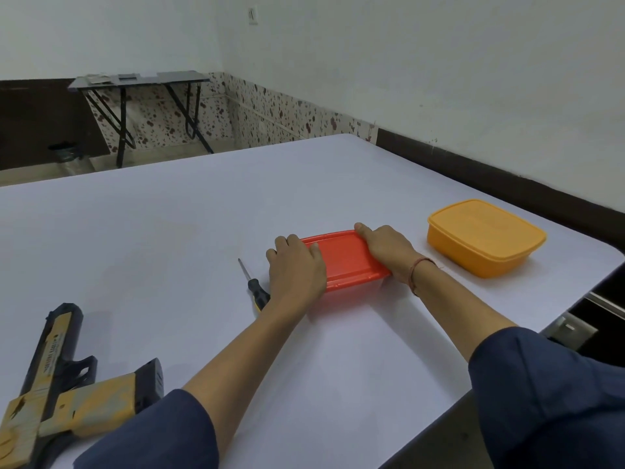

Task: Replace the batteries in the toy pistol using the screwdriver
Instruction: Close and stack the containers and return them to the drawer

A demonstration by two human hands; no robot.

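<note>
The toy pistol (pixel 50 362) — black with worn yellow-tan panels — lies flat on its side at the near left of the bench (pixel 169 248), barrel pointing away. The screwdriver (pixel 253 285) lies mid-bench — black-and-yellow handle nearest, thin shaft pointing away, handle end seemingly partly hidden.

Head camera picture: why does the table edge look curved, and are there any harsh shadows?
Head view: the wide-angle lens bows the table edge; light is soft and even, with faint shadows beside the red container and toy pistol; nothing is glaring.

Left grip (pixel 296 269) and right grip (pixel 385 247) hold the red box (pixel 345 258) by its ends, screwdriver (pixel 253 286) just beside
</note>
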